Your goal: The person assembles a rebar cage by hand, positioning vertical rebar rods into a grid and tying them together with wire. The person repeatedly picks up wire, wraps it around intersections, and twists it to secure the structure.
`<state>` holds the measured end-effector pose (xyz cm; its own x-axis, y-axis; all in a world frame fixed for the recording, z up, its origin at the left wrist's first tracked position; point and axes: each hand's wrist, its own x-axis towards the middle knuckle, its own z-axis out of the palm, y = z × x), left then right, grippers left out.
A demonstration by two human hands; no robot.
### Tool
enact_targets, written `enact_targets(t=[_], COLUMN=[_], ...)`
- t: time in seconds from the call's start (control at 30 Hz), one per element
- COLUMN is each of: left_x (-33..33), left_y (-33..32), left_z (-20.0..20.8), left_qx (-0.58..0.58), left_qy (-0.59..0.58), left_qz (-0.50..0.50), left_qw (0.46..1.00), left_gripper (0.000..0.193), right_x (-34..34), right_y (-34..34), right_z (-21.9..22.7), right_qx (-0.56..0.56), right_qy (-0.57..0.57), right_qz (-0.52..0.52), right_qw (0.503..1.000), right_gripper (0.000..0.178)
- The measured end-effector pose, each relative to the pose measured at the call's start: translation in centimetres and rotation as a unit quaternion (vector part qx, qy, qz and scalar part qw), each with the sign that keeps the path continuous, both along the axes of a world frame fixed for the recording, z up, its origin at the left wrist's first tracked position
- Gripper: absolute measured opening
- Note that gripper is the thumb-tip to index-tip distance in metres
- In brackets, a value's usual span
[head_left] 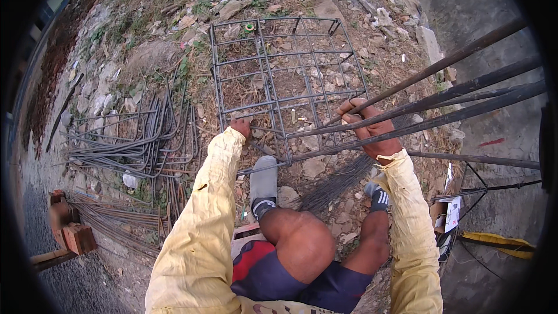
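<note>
A cage of grey steel reinforcing bars and square stirrups point(273, 103) lies on the rubble in front of me. My left hand point(241, 128) is closed round a bar at the cage's near left side, its fingertips partly hidden. At the near right, my right hand point(375, 131) is closed with thumb and fingers round a long dark steel rod point(430, 71). Other long bars point(465, 111) pass beside and below that hand and run off to the right. Their near-left ends meet the cage's front edge.
Bent stirrups point(148, 139) lie heaped at the left, with long thin rods point(125, 215) nearer me. A bundle of thin wire point(343, 183) rests between my feet. Red bricks point(74, 235) stand at lower left. Beside a concrete strip point(494, 157) at right sits a white box point(447, 214).
</note>
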<state>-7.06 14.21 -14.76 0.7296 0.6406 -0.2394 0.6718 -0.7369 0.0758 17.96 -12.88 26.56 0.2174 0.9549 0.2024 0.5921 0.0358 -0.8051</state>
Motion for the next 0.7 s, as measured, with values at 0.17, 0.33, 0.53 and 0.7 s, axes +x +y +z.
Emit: enact_targets(t=[0.17,0.33,0.53,0.7], left_x=[6.0,2.6,3.2,3.5], left_y=[-6.4,-4.9,-5.9,-5.8], left_z=[8.5,9.4,9.7,9.3], left_qx=[-0.119,-0.047,-0.055,-0.034], left_qy=[0.069,0.060,0.060,0.065], left_qz=[0.031,0.073,0.066,0.049], left_qw=[0.990,0.994,0.995,0.996], left_gripper=[0.041,0.029,0.028,0.021], right_x=[1.7,0.1,-1.7,-2.4], right_y=[-2.6,-1.2,-1.9,-1.7], right_z=[-0.1,-0.7,-0.5,-0.5], right_qx=[-0.066,-0.024,-0.045,-0.011], right_qy=[-0.025,0.003,-0.104,-0.096], right_qz=[-0.055,-0.068,-0.169,-0.221], right_qw=[0.996,0.997,0.979,0.971], right_gripper=[0.028,0.022,0.018,0.020])
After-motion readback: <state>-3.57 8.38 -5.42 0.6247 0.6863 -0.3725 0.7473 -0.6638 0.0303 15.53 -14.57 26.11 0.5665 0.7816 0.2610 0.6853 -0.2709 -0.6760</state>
